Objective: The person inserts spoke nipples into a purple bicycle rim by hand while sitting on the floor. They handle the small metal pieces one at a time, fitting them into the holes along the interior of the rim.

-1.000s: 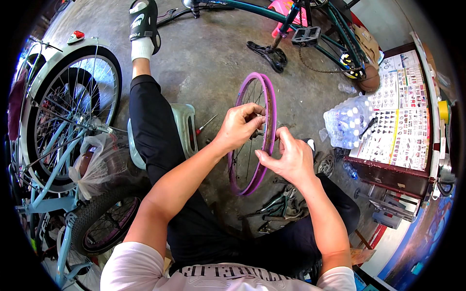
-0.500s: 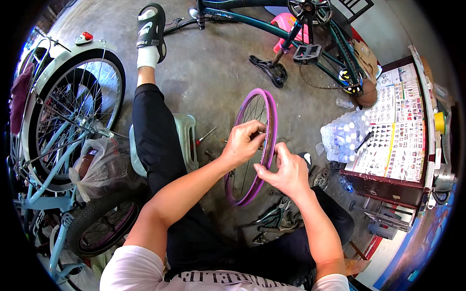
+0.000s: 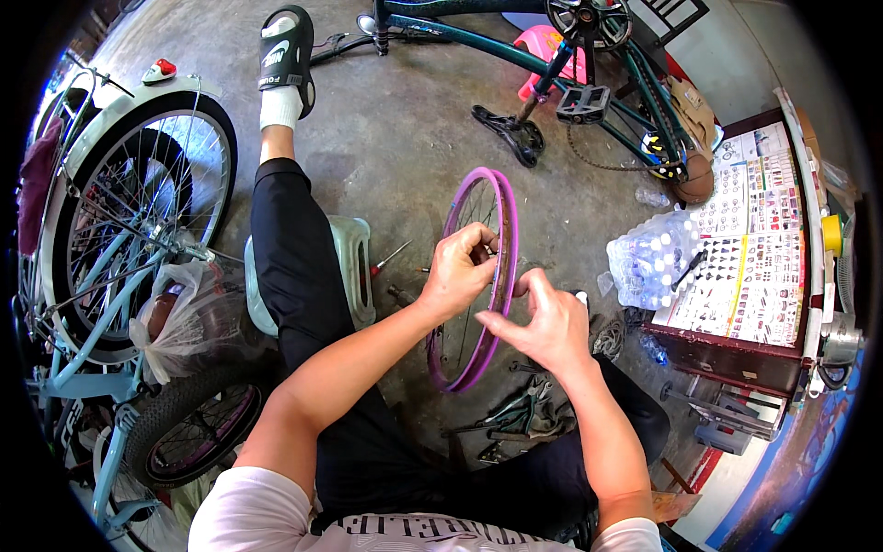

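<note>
A purple wheel rim (image 3: 509,207) with spokes stands upright between my hands, its inner channel brownish. My left hand (image 3: 455,271) has its fingers pinched at the rim's inner side, around mid-height. On the other side, my right hand (image 3: 547,327) has its thumb at the rim and its forefinger bent beside it, holding the rim lightly. Just left of the wheel are a pale plastic stool (image 3: 363,281), by my outstretched leg, and a screwdriver (image 3: 379,267) on the floor. Below the rim lie assorted metal tools (image 3: 524,414).
Bicycles (image 3: 87,345) crowd the left side. A dark green frame (image 3: 460,41) lies ahead near a pink stool (image 3: 538,46) and a ball (image 3: 694,184). At right, a cabinet (image 3: 736,359) bears printed sheets, beside bundled water bottles (image 3: 648,262).
Since a second ago the wheel, both hands and the surroundings appear slightly lower in the picture. My fingers have shifted slightly on the rim.
</note>
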Tool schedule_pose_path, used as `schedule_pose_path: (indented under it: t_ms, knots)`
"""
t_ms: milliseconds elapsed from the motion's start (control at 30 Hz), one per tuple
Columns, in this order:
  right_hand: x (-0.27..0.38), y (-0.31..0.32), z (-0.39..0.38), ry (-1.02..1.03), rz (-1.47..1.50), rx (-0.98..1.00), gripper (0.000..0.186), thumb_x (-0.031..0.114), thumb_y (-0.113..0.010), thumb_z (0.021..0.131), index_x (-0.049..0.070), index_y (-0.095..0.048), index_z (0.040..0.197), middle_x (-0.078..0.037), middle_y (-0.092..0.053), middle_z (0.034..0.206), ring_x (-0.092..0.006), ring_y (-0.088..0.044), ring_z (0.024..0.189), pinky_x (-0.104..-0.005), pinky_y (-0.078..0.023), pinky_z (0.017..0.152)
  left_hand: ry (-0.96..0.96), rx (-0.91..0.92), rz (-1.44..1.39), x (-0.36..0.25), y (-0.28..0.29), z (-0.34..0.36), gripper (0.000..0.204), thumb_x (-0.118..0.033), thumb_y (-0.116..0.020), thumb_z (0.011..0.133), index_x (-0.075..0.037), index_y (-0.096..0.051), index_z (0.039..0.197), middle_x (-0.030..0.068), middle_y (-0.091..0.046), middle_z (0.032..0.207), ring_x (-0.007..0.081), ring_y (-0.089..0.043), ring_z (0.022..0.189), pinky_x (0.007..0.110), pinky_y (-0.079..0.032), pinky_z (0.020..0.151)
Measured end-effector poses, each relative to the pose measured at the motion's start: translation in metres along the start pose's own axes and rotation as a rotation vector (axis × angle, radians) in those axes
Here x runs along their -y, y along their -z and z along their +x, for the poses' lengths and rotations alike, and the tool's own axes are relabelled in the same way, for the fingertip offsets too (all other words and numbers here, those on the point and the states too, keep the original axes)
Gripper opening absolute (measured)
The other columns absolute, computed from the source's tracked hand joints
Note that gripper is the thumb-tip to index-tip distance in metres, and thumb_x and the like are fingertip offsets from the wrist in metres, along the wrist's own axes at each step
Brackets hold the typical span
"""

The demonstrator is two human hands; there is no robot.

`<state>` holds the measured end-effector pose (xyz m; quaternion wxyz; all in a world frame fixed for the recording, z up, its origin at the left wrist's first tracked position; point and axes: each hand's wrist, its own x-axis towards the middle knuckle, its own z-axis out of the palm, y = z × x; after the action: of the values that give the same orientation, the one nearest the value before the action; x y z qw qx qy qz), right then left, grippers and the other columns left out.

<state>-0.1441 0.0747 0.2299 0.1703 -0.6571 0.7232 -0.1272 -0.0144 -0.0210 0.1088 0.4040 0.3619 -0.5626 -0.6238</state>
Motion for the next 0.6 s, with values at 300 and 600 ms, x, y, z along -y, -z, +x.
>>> schedule_pose_path:
  t_ms: [300, 600]
  knots:
    - [0.006, 0.020, 0.027, 0.004, -0.071, -0.106, 0.028, 0.028, -0.077, 0.086, 0.013, -0.064, 0.107, -0.011, -0.070, 0.071, -0.0335, -0.069, 0.062, -0.0453, -0.052, 0.055, -0.080, 0.018, 0.050, -0.006, -0.004, -0.007, 0.012, 0.002, -0.075, 0.086, 0.001, -0.064, 0.088, 0.0054, -0.061, 0.080, 0.0098, -0.057, 0.066, 0.031, -0.047, 0.058]
    - [0.012, 0.026, 0.034, -0.011, -0.333, 0.008, 0.023, 0.023, -0.074, 0.086, 0.006, -0.062, 0.096, -0.015, -0.073, 0.076, -0.0379, -0.074, 0.072, -0.0490, -0.057, 0.064, -0.010, 0.114, 0.031, -0.016, -0.005, -0.011, 0.013, -0.001, -0.075, 0.086, 0.001, -0.070, 0.097, 0.0104, -0.065, 0.086, 0.0189, -0.062, 0.068, 0.035, -0.049, 0.061]
